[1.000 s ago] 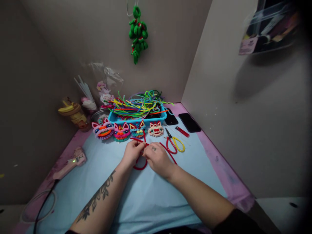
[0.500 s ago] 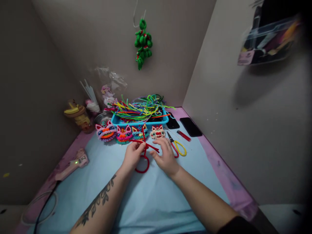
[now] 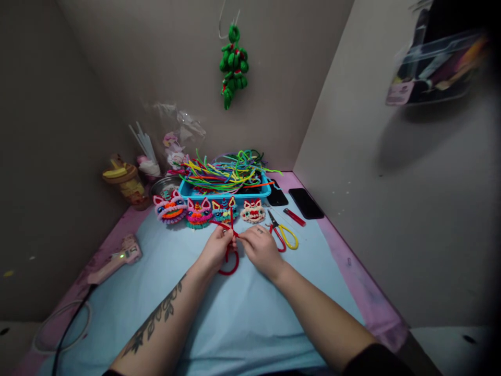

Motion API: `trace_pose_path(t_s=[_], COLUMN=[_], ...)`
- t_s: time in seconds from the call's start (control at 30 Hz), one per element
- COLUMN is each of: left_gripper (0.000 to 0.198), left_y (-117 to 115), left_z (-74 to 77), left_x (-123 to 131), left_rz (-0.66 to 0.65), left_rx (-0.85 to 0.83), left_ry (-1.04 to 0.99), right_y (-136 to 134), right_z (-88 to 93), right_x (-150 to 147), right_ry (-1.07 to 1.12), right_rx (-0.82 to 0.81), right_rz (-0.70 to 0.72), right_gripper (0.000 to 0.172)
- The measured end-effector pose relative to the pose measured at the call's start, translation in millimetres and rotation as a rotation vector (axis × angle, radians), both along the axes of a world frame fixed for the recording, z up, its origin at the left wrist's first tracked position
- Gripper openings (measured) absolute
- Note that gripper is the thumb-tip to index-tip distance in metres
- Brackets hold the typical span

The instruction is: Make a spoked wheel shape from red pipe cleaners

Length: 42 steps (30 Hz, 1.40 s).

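Observation:
Red pipe cleaners [image 3: 229, 271], crossed at the top and bent into a round loop below, are held over the light blue cloth. My left hand [image 3: 218, 245] pinches them where they cross, with ends sticking out up and to the left. My right hand [image 3: 261, 249] is closed on the right-hand end, its fingertips close to those of my left hand. Just beyond my hands stand several pipe-cleaner lion heads: a purple one [image 3: 170, 209], a pink one [image 3: 199, 213], a blue one [image 3: 221, 213] and a cream one [image 3: 252, 211].
Behind the heads, a blue tray [image 3: 223, 198] overflows with colourful pipe cleaners. Scissors [image 3: 288, 237], a red lighter [image 3: 294, 217] and phones [image 3: 306, 203] lie to the right. A pink glue gun [image 3: 117, 259] with its cable lies left. A green ornament [image 3: 234, 67] hangs on the wall.
My right hand has gone from spread fingers to a closed grip on the right-hand end of the red pipe cleaners. My left hand keeps its pinch. The camera view has shifted slightly.

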<state>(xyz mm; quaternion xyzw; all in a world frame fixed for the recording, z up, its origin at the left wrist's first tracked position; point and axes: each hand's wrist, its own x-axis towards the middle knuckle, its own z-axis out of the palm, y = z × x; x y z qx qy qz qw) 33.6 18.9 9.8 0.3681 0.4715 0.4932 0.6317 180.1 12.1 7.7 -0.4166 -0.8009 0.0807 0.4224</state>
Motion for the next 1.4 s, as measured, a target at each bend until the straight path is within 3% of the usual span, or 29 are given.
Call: trace_pose_path(t_s=[0.17, 0.27, 0.4, 0.5, 0.57, 0.63, 0.7, 0.83, 1.07, 1.23, 1.4], left_gripper=[0.032, 0.029, 0.029, 0.029, 0.030, 0.032, 0.034, 0.037, 0.047, 0.043, 0.042], left_y=[-1, -2, -3, -3, -3, -2, -1, -2, -5, -4, -3], left_z=[1.1, 0.7, -1.5, -2.8, -2.9, -2.4, -1.9, -1.0, 7.1, 5.3, 3.5], left_x=[-1, -1, 1, 2, 2, 1, 1, 2, 1, 1, -1], left_rz=[-0.181, -0.275, -0.328, -0.292, -0.215, -0.133, -0.097, -0.120, -0.156, -0.133, -0.169], left_rx=[0.130, 0.128, 0.079, 0.073, 0.074, 0.075, 0.071, 0.073, -0.014, 0.058, 0.079], left_ry=[0.099, 0.127, 0.179, 0.200, 0.173, 0.120, 0.078, 0.066, 0.043, 0.032, 0.057], right_y=[10, 14, 19, 23, 25, 26, 25, 21, 22, 21, 20], right_z=[7.8, 12.3, 13.8, 11.1, 8.2, 5.1, 2.0, -3.7, -7.7, -6.4, -5.3], right_x=[9, 16, 25, 27, 25, 21, 15, 5, 3, 1, -3], right_ry=[0.352, 0.342, 0.183, 0.220, 0.459, 0.739, 0.854, 0.756, 0.887, 0.916, 1.014], right_rx=[-0.338, -0.451, -0.394, -0.417, -0.535, -0.682, -0.818, -0.955, -0.842, -0.985, -1.065], right_rz=[-0.012, 0.030, 0.082, 0.087, 0.101, 0.149, 0.230, 0.269, 0.086, 0.182, 0.179], right_gripper=[0.014, 0.012, 0.013, 0.011, 0.004, 0.028, 0.041, 0.024, 0.030, 0.025, 0.027])
